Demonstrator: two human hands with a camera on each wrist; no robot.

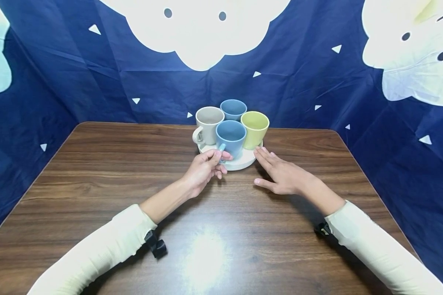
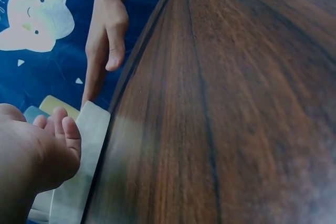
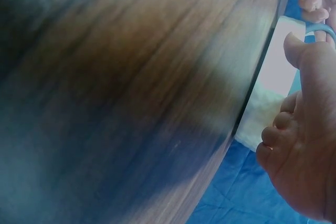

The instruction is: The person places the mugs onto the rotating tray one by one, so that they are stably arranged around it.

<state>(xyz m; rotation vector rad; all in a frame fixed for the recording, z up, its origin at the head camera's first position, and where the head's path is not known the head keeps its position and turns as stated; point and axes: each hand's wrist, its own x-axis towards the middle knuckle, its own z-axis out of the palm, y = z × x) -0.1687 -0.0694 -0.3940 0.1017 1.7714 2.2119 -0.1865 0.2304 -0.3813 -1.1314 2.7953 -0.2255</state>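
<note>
My left hand (image 1: 205,169) pinches the handle of the front blue mug (image 1: 233,139) between thumb and forefinger, its other fingers spread loosely below. The mug is upright over the front of a round white tray (image 1: 241,164). My right hand (image 1: 283,173) has its fingers extended, palm down, with the fingertips right at the tray's right rim. Behind the front mug, a grey mug (image 1: 208,128), another blue cup (image 1: 234,107) and a yellow-green cup (image 1: 256,130) stand close together. In the right wrist view, the tray's side (image 3: 270,82) shows beside my right hand.
The tray stands near the back edge of a brown wood-grain table (image 1: 107,180). A dark blue curtain (image 1: 107,88) with white clouds and triangles hangs behind and at both sides. Black devices (image 1: 156,244) are strapped at both sleeves.
</note>
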